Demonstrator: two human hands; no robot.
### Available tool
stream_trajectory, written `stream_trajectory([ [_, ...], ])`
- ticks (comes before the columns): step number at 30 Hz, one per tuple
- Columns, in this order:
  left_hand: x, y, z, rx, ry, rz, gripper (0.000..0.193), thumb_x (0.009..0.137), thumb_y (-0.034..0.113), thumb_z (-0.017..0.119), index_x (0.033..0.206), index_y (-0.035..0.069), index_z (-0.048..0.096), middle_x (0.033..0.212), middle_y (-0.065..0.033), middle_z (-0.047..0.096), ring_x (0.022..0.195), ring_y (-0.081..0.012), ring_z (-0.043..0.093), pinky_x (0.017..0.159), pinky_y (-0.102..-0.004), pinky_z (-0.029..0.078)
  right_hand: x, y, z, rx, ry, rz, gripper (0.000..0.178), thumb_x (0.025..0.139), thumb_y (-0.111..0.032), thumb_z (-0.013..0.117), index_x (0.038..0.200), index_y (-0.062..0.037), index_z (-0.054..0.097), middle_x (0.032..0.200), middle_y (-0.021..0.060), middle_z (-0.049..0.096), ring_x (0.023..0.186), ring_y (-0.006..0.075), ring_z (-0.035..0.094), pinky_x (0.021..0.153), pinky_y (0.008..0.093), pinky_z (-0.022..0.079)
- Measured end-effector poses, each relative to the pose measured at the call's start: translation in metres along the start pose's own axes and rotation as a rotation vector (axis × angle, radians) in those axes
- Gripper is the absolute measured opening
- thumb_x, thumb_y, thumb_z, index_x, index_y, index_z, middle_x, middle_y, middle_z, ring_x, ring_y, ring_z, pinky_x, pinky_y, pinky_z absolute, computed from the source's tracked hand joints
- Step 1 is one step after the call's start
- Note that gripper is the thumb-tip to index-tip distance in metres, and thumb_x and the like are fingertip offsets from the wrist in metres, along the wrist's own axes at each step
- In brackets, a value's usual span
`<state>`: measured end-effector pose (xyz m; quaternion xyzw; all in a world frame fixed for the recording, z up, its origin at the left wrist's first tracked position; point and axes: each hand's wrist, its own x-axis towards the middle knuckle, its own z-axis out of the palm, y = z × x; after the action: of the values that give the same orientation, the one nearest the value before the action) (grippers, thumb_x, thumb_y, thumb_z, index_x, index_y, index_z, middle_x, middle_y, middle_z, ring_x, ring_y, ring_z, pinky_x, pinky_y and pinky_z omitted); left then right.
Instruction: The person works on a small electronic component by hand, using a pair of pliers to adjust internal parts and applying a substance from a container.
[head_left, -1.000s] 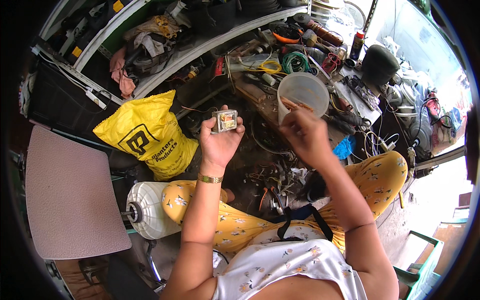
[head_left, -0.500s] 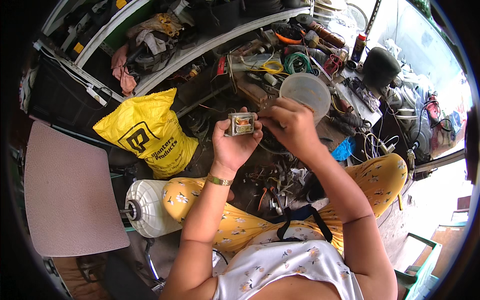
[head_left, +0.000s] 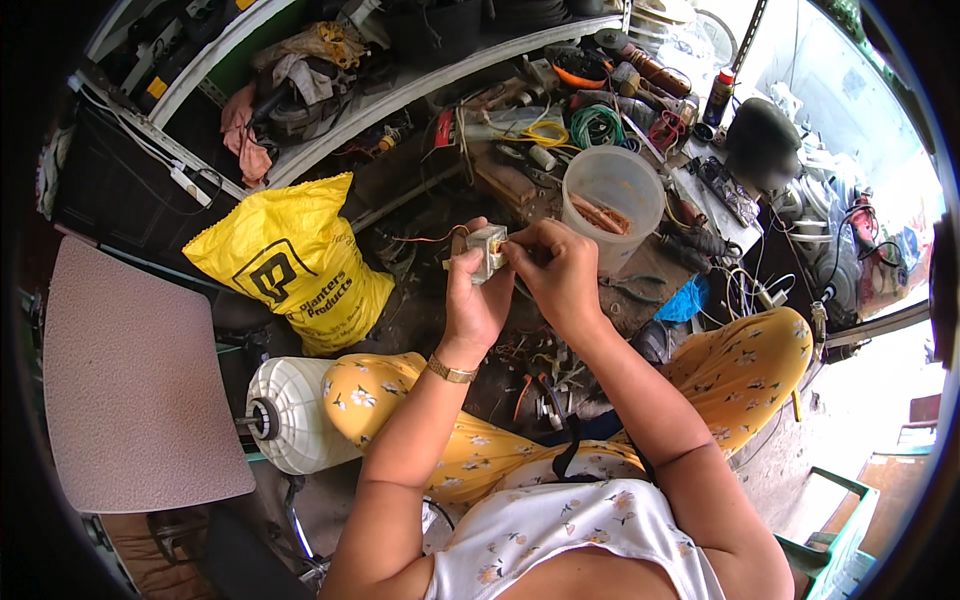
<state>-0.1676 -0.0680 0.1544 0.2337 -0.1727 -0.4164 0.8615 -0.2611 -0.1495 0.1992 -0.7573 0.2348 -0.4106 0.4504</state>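
Two hands meet over cluttered desk: left hand (head_left: 478, 300) grips small metal-cased component (head_left: 487, 248) upright at chest height, steadying it; right hand (head_left: 562, 272) pinches at its face, fingertips closed. Clear plastic tub (head_left: 612, 190) stands just beyond, within reach.

The hands hide much of the small metal part (head_left: 487, 249).
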Motion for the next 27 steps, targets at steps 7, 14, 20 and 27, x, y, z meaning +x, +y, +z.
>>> stream_trajectory([
  [7,-0.003,0.005,0.011,0.070,0.002,-0.082,0.037,0.087,0.026,0.055,0.120,0.010,0.053,0.110,-0.0042,0.059,0.107,-0.0174,0.055,0.100,-0.0371,0.041,0.002,0.011,0.000,0.002,-0.066,-0.030,0.017,0.075,-0.006,0.069,0.083,0.0039,0.058,0.079,0.0204,0.064,0.072,0.0357,0.064,0.064,0.0401,0.050],
  [14,-0.003,0.009,0.016,-0.222,0.126,-0.319,0.033,0.087,0.029,0.054,0.114,0.009,0.057,0.108,-0.0071,0.062,0.105,-0.0213,0.057,0.100,-0.0394,0.042,-0.002,0.018,-0.004,-0.140,-0.126,-0.094,0.020,0.077,-0.008,0.065,0.089,0.0019,0.053,0.079,0.0208,0.060,0.073,0.0410,0.060,0.065,0.0441,0.048],
  [20,0.000,0.001,0.005,-0.362,0.121,-0.379,0.034,0.087,0.028,0.056,0.113,0.007,0.060,0.109,-0.0084,0.063,0.108,-0.0232,0.058,0.102,-0.0401,0.042,-0.007,0.022,-0.008,-0.084,-0.069,-0.075,0.021,0.076,-0.006,0.068,0.091,-0.0004,0.054,0.081,0.0169,0.059,0.074,0.0384,0.059,0.065,0.0437,0.048],
  [27,-0.001,0.002,0.011,-0.228,0.150,-0.379,0.029,0.091,0.031,0.052,0.109,0.009,0.057,0.101,-0.0066,0.061,0.095,-0.0189,0.057,0.086,-0.0356,0.046,0.000,0.028,-0.016,-0.150,-0.116,-0.328,0.016,0.081,-0.003,0.067,0.091,-0.0018,0.055,0.082,0.0115,0.057,0.077,0.0302,0.059,0.067,0.0378,0.048],
])
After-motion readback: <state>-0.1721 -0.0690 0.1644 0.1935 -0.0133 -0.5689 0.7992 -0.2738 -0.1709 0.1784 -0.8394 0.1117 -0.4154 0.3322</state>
